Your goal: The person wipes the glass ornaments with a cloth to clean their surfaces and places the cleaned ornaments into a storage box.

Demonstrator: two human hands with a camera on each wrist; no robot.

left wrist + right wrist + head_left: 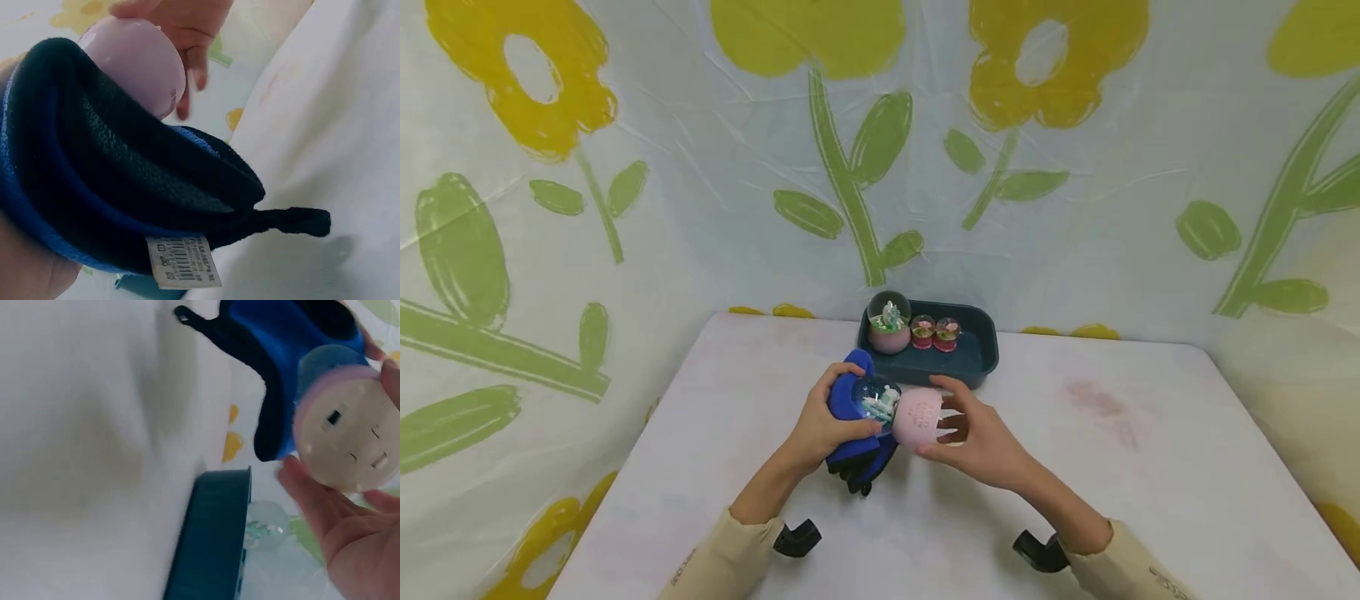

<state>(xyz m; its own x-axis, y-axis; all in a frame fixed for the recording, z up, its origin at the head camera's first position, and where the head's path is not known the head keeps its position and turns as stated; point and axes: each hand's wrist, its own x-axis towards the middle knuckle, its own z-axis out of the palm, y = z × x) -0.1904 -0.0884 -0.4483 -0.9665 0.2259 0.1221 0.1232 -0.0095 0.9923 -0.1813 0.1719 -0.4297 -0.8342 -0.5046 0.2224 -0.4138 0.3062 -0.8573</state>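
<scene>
A snow globe with a pink base (917, 418) lies on its side in the air, its glass dome pointing left. Around the dome is a blue cloth (844, 398) with black edging; a white label and a black loop (306, 222) show in the left wrist view. My left hand (826, 423) grips the cloth against the dome, thumb at the front. The fingers and thumb of my right hand (981, 435) hold the pink base from the right. In the right wrist view the base's pale underside (347, 434) faces the camera.
Behind the hands stands a dark teal tray (977, 337) on the white table (1112, 467). It holds a larger snow globe (889, 329) and two small red-based globes (922, 332) at its left and middle. A flower-print sheet (700, 167) hangs behind.
</scene>
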